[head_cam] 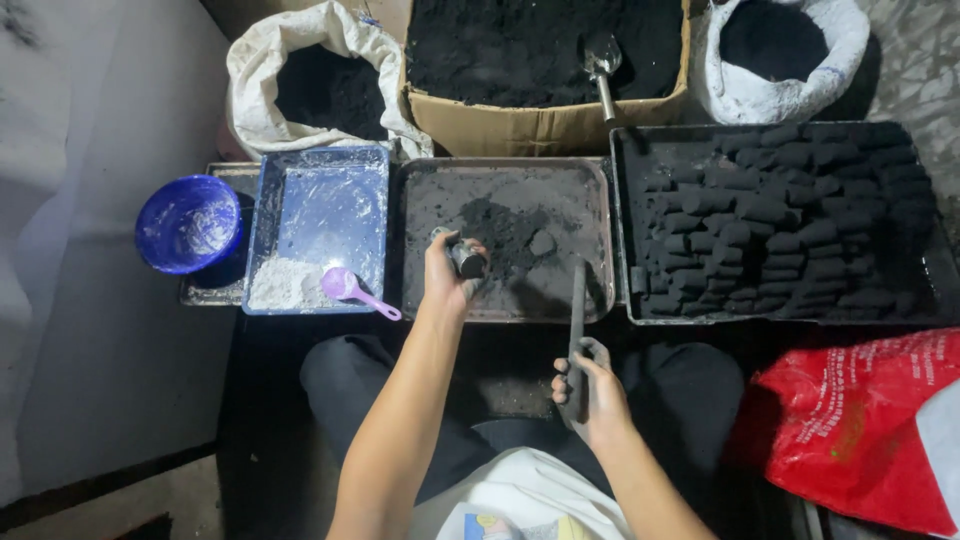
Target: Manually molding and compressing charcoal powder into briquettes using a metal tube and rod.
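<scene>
Left hand [447, 275] closed around small dark metal cylinder mould [466, 258], held just above middle tray [420, 180] of black powder. Right hand [585, 390] gripping dark rod [577, 320], held near tray's front edge, above lap.

Progress, judged from layout: right tray [625, 200] already packed with rows of pressed black briquettes [780, 230], mostly full, so well along. One loose briquette [543, 243] lying on powder pile [500, 225] in middle tray. Plenty of raw stock left: cardboard box [540, 125] of black powder with small scoop [603, 60], plus two white sacks [270, 90] [790, 95].

Orientation: rod long axis nearly vertical in frame, upper end pointing away toward middle tray, lower end in fist. Mould tilted, open end facing roughly right; exact angle hard to read.

Also left side: blue tray [370, 170] with white powder [285, 285] and purple scoop [348, 288], blue bowl [188, 222]. Red bag [850, 430] at right
</scene>
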